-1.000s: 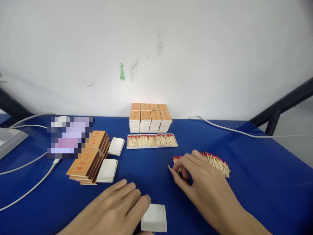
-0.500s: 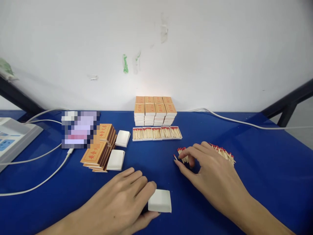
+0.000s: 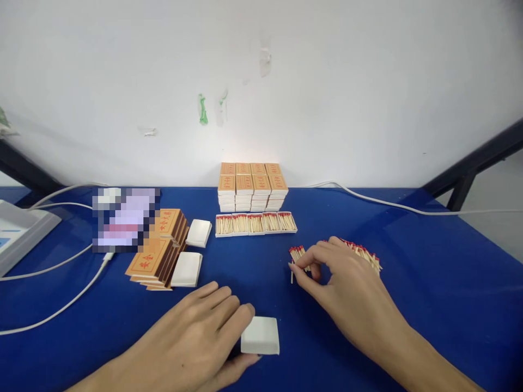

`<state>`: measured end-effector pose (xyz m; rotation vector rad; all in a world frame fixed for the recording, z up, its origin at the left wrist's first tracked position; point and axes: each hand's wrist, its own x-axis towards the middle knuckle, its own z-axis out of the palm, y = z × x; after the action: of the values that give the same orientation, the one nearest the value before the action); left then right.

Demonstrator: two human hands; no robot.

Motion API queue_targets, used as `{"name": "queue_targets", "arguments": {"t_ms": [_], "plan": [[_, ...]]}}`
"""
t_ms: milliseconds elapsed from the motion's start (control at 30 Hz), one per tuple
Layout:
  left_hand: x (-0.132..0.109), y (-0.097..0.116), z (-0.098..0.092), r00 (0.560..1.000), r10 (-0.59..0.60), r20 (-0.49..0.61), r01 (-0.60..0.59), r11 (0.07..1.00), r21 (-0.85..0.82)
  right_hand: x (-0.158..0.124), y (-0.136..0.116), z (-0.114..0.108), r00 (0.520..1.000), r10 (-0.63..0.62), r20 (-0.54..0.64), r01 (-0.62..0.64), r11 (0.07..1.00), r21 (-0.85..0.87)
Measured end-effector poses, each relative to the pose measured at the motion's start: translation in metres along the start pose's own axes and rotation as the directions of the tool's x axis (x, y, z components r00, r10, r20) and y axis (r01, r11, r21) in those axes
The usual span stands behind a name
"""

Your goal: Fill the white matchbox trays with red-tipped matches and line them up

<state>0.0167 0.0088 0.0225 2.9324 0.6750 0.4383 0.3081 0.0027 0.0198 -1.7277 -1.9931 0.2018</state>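
Note:
My left hand [image 3: 200,335] is closed on the left side of a small white matchbox tray [image 3: 260,335] near the front of the table. Only plain white shows in that tray. My right hand [image 3: 347,277] pinches a single match [image 3: 291,276] between thumb and index finger, its pale stick pointing down toward me. Just beyond those fingertips lies a small bunch of red-tipped matches [image 3: 297,252]. Behind the right hand a larger pile of matches [image 3: 365,253] is partly hidden.
Several match-filled trays [image 3: 256,224] stand in a row before a stack of orange matchboxes [image 3: 252,185]. At left are matchbox sleeves [image 3: 153,258], white trays [image 3: 187,269], a blurred phone [image 3: 126,220], a white cable [image 3: 87,294] and a power strip [image 3: 28,228].
My right thumb and index finger have closed on one match, which now stands slightly apart from the bunch. My left hand still holds the tray. The whole view has shifted a little.

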Motion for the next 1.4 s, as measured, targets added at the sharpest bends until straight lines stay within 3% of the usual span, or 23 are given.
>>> {"name": "queue_targets", "arguments": {"t_ms": [167, 500, 833, 1167, 1400], "plan": [[-0.001, 0.0, 0.0, 1.0, 0.003, -0.01, -0.003, 1.0, -0.011, 0.002, 0.0, -0.001, 1.0, 0.027, -0.004, -0.027, 0.999, -0.039], [-0.003, -0.002, 0.002, 1.0, -0.019, -0.017, 0.019, 0.999, 0.027, -0.008, -0.008, -0.002, 0.995, -0.089, -0.054, 0.074, 0.97, -0.23], [-0.004, -0.002, 0.002, 0.998, -0.019, -0.052, 0.022, 0.999, 0.048, -0.005, -0.007, -0.008, 0.995, 0.031, 0.093, -0.028, 0.999, -0.032], [0.001, 0.002, 0.002, 0.997, -0.008, -0.071, 0.014, 0.997, 0.075, 0.006, 0.008, -0.015, 0.988, 0.156, -0.005, -0.155, 0.981, -0.115], [-0.001, 0.002, -0.001, 0.994, -0.014, -0.104, 0.024, 0.995, 0.099, 0.008, 0.011, -0.02, 0.985, 0.16, -0.064, -0.167, 0.978, -0.129]]}}
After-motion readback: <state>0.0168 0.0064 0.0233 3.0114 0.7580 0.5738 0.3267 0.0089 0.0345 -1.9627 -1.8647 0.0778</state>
